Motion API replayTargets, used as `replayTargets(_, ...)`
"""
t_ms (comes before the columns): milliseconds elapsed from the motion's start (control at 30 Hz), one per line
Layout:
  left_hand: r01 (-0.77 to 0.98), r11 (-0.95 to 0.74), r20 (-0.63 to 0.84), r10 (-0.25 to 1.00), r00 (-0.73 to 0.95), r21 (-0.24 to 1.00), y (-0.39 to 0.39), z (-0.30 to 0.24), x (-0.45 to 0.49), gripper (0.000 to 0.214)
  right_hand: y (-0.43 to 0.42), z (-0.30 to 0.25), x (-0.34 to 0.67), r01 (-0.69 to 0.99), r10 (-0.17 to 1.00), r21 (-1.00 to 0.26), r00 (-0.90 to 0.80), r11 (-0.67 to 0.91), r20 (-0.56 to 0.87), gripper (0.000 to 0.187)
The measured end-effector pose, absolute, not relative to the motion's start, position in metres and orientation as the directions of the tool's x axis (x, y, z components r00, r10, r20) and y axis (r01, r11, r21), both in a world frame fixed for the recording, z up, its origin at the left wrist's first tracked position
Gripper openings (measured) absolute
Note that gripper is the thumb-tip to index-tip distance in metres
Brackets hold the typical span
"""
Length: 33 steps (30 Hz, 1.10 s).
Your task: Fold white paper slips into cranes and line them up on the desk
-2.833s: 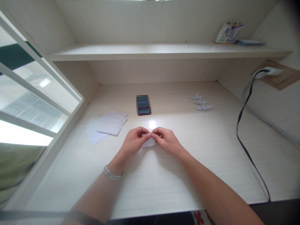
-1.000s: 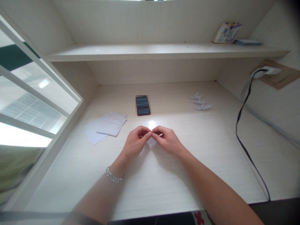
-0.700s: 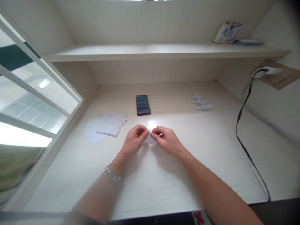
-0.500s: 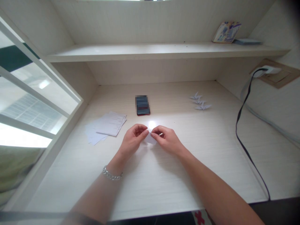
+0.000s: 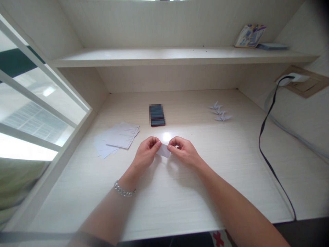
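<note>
A small piece of white paper (image 5: 163,151) is pinched between my two hands above the middle of the desk. My left hand (image 5: 147,151), with a chain bracelet on its wrist, grips the paper's left edge between thumb and fingers. At the right edge, my right hand (image 5: 183,150) holds it the same way. The fingers partly cover the paper, so its folds cannot be made out. To the left lies a loose stack of white paper sheets (image 5: 120,135). Three folded paper cranes (image 5: 223,117) stand in a row at the back right.
A dark phone-like object (image 5: 157,116), its face blurred, lies behind my hands. A black cable (image 5: 260,137) runs from the wall socket (image 5: 305,81) down the desk's right side. Above is a shelf (image 5: 164,61) with a small box (image 5: 250,35). A barred window (image 5: 38,92) is at left.
The paper has turned and shows more of its face between my hands. My fingertips have moved slightly apart along its edges.
</note>
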<state>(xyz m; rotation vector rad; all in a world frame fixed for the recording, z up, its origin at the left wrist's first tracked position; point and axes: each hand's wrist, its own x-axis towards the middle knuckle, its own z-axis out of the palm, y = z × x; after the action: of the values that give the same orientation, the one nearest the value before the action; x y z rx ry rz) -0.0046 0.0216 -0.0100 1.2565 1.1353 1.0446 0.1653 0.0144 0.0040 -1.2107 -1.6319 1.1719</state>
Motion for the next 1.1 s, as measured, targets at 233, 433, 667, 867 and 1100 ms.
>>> replayTargets(233,0.087,-0.008,-0.007,0.987,0.163,0.996,0.018,-0.009,-0.001,0.021,0.017,0.0,0.167,0.227,0.971,-0.966,-0.231,0.122,0.068,0.01)
replayTargets(433,0.121,-0.019,-0.008,0.975,0.22,0.992,0.014,-0.009,0.004,0.02,0.015,0.003,0.166,0.267,0.96,-0.953,-0.273,0.144,0.068,0.01)
replayTargets(667,0.011,0.05,-0.051,0.995,0.086,0.999,0.022,-0.01,-0.007,0.022,0.018,0.005,0.176,0.315,0.972,-0.938,-0.225,0.143,0.072,0.006)
replayTargets(867,-0.047,0.051,-0.049,0.997,0.054,0.998,0.021,-0.011,-0.003,0.022,0.021,-0.002,0.175,0.198,0.978,-0.973,-0.194,0.117,0.078,0.016)
replayTargets(1100,0.137,-0.025,0.0,0.984,0.177,0.99,0.013,-0.011,0.002,0.021,0.021,-0.006,0.172,0.16,0.985,-0.98,-0.143,0.12,0.097,0.02)
